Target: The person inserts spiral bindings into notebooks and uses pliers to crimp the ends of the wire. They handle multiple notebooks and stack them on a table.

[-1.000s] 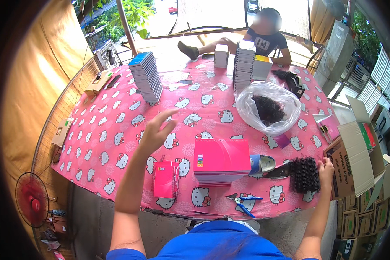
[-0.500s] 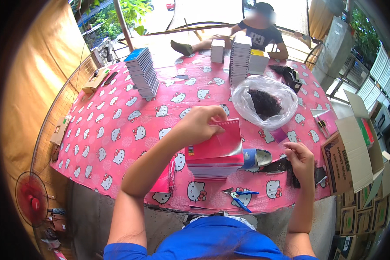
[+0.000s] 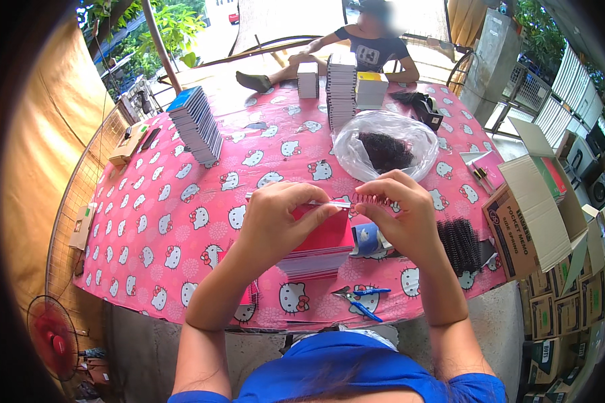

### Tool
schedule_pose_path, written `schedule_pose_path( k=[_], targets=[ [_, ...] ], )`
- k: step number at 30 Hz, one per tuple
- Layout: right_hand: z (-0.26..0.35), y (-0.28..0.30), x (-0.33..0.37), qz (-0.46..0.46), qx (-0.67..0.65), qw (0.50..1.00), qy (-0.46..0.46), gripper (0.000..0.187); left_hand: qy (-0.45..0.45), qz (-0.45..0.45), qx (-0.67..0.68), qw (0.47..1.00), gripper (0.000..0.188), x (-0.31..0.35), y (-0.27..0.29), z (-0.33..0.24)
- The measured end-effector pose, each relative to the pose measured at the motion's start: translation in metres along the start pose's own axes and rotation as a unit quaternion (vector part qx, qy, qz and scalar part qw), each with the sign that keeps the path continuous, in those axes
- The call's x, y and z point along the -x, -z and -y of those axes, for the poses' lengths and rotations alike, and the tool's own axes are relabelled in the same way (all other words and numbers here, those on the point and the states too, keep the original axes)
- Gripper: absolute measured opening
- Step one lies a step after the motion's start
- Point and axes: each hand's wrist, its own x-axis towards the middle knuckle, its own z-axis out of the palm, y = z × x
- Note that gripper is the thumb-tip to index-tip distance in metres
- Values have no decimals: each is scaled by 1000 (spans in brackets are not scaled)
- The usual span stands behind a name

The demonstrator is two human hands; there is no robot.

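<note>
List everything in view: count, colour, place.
table: one, pink patterned cloth
pink notepad: one, held at centre
black spiral: one, at the notepad's top edge
notepad stack: one, pink, under the hands
loose spirals: black pile, right
plastic bag: one, clear, dark spirals inside
pliers: one, blue handles, near edge
leaning stack: one, blue-topped, far left
cardboard box: one, open, right
left hand: holds notepad
right hand: on spiral

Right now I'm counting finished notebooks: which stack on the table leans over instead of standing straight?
The blue-topped stack at the far left: it slants sideways, while the tall stack by the seated person stands straight.
</note>
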Motion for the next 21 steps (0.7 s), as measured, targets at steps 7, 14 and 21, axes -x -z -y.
schedule_pose_path(
  k=[7, 14, 21],
  targets=[
    [4, 0, -8, 44, -29, 998, 26, 18, -40, -84, -108, 990, 13, 11, -12, -2],
    [4, 1, -11, 57, 7, 998, 38, 19, -16, -186, -181, 966, 12, 22, -27, -6],
    [8, 7, -16, 75, -2, 997, -14, 21, 18, -185, -177, 966, 15, 23, -26, -6]
  ],
)
